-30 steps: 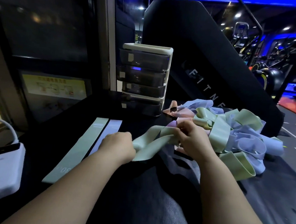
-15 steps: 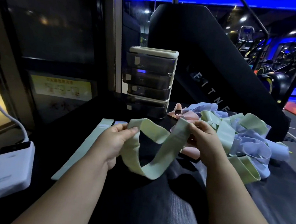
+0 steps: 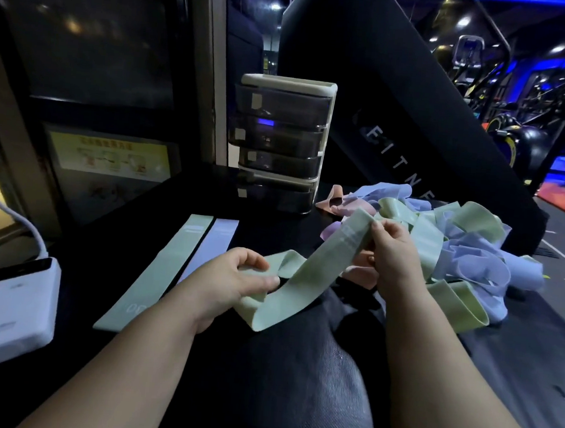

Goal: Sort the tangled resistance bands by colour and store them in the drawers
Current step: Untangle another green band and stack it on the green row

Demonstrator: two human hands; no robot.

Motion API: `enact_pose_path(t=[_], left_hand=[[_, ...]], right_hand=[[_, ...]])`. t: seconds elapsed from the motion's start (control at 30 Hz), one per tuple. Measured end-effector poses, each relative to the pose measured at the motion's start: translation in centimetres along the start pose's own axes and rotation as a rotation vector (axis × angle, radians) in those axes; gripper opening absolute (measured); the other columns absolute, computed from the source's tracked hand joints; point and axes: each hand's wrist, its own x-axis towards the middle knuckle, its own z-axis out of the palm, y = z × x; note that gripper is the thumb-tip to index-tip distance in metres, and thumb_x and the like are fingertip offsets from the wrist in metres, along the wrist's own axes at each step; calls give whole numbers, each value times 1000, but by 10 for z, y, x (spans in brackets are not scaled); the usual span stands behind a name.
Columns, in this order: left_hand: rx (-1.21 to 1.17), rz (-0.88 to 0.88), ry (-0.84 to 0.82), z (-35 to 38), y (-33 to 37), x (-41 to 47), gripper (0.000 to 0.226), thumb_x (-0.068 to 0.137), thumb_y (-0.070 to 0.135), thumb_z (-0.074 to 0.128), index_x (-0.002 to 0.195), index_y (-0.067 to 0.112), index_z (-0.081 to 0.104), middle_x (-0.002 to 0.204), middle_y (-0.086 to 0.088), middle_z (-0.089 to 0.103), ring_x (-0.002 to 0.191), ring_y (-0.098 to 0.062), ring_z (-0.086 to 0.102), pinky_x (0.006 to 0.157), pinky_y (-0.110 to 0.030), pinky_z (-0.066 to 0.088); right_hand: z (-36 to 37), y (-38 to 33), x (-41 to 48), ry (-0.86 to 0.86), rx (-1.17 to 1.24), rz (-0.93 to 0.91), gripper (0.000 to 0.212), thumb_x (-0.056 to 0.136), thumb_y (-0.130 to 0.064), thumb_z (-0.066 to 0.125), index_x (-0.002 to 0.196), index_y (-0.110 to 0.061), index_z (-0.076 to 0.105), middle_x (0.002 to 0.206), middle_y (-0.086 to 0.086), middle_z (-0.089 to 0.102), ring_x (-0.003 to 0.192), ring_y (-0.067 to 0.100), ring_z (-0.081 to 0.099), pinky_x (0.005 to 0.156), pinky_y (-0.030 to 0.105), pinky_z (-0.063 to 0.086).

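Green loop band (image 3: 306, 279) hangs between your hands, just left of the tangled pile (image 3: 478, 257). Your left hand (image 3: 232, 284) grip pinches its lower end and your right hand (image 3: 393, 255) grip pinches the top. You seem to be untwisting it; next, lay it flat by the sorted green strip (image 3: 156, 272).

We saw a matt, stretchy green band (image 3: 306, 282), glossy smoked-plastic drawers (image 3: 279, 140), and a dark, finely textured bench (image 3: 296, 382).

Green band (image 3: 310, 279) between both hands (image 3: 232, 284) (image 3: 393, 255)
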Motion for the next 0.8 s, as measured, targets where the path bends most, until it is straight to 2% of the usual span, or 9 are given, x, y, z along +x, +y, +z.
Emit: enact_pose_path(t=[0.1, 0.23, 0.3, 0.4, 0.53, 0.6, 0.67, 0.73, 0.8], left_hand=[[273, -28, -46, -1, 0, -9, 58, 72, 18, 83, 118, 39, 54, 120, 16, 51, 96, -4, 61, 80, -19, 48], [432, -13, -51, 1, -2, -14, 74, 72, 14, 80, 130, 42, 44, 126, 15, 42, 90, -3, 57, 67, -14, 44], [438, -23, -71, 0, -2, -15, 79, 70, 19, 84, 132, 42, 42, 122, 16, 40, 95, -2, 53, 70, -14, 42], [491, -40, -93, -1, -1, -18, 83, 69, 24, 86, 136, 41, 40, 120, 16, 37, 91, 2, 54, 70, -13, 42], [614, -30, -60, 2, 1, -17, 78, 76, 16, 78, 136, 41, 36, 120, 12, 35, 83, -3, 56, 62, -16, 44], [634, -28, -39, 2, 0, -16, 72, 77, 15, 75, 132, 42, 36, 120, 10, 37, 82, -6, 56, 59, -16, 43], [606, -11, 3, 2, -3, -13, 57, 80, 24, 74, 123, 41, 41, 119, 8, 43, 80, -7, 56, 59, -18, 42], [529, 15, 84, 2, -4, -11, 36, 84, 33, 70, 110, 38, 46, 113, 8, 51, 76, -10, 56, 60, -21, 42], [460, 48, 173, 2, -5, -9, 18, 89, 34, 63, 101, 35, 50, 107, 7, 57, 77, -13, 58, 62, -23, 44]], right_hand=[[-1, 1, 1, 11, -2, 5, 21, 102, -27, 49, 108, -8, 54, 88, 12, 59, 49, 16, 64, 40, 28, 49], [-3, 6, 7, 68, -41, -26, 28, 99, -32, 52, 106, -5, 59, 85, 12, 63, 64, 25, 63, 51, 33, 52], [-5, 7, 9, 97, -46, -50, 29, 100, -29, 49, 100, -2, 60, 77, 9, 61, 63, 23, 62, 55, 34, 53], [-5, 8, 10, 131, -25, -67, 30, 102, -22, 45, 78, -11, 57, 65, 4, 56, 53, 16, 56, 54, 33, 52], [-3, 9, 9, 134, 0, -76, 32, 102, -20, 45, 73, -14, 55, 63, 3, 57, 52, 16, 58, 63, 41, 55], [-4, 8, 9, 154, 11, -81, 32, 103, -19, 44, 73, -13, 54, 64, 4, 57, 51, 14, 58, 56, 34, 55], [-5, 9, 13, 177, 17, -83, 27, 103, -18, 44, 79, -11, 55, 71, 7, 58, 57, 15, 59, 52, 29, 52], [-7, 11, 16, 199, 30, -76, 21, 102, -21, 45, 94, -6, 58, 83, 12, 60, 67, 19, 61, 58, 31, 54], [-8, 12, 19, 218, 37, -72, 21, 101, -23, 46, 97, -5, 58, 88, 15, 61, 73, 21, 62, 65, 36, 55]])
